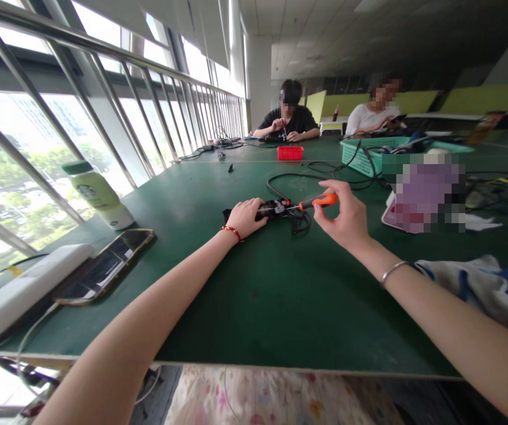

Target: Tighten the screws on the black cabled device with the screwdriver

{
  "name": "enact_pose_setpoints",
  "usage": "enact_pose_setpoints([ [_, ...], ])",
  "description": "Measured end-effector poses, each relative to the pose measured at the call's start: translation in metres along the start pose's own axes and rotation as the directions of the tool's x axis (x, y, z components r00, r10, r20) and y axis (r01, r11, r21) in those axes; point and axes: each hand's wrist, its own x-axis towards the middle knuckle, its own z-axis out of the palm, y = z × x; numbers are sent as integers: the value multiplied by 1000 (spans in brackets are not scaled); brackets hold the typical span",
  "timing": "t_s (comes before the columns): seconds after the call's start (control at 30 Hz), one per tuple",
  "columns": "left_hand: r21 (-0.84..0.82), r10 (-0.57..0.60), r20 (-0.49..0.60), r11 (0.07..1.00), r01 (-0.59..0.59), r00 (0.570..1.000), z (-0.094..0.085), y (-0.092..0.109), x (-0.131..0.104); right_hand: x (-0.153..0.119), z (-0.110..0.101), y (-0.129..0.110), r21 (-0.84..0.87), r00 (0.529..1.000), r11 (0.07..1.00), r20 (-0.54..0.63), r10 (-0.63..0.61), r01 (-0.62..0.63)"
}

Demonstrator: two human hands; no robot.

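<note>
My left hand (246, 217) wraps over the left part of a black device (276, 209) that lies on the green table (236, 295). An orange and black screwdriver (320, 201) points left, its metal tip at the right end of the device. The fingers of my right hand (342, 213) are curved round its handle, with thumb and fingertips at the handle's sides. A black cable (276, 180) loops behind the device, and a short dark coil (302, 223) lies just right of it.
At the left are a green-capped bottle (101, 198), a phone (107, 268) and a white power strip (28, 289). A red basket (290, 153), a teal basket (358, 158), cables and a purple item (429, 195) lie farther back. Cloth (479, 286) is at right. Two people sit beyond.
</note>
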Motion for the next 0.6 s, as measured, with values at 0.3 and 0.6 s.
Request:
enact_pose_setpoints([
  [0.3,-15,-6,7,1000,6,1000,0,0,0,0,-1,-3,-53,999,998,39,18,-16],
  [0.6,-19,-11,9,1000,11,1000,-1,0,0,2,-2,-5,-48,997,999,71,7,-4],
])
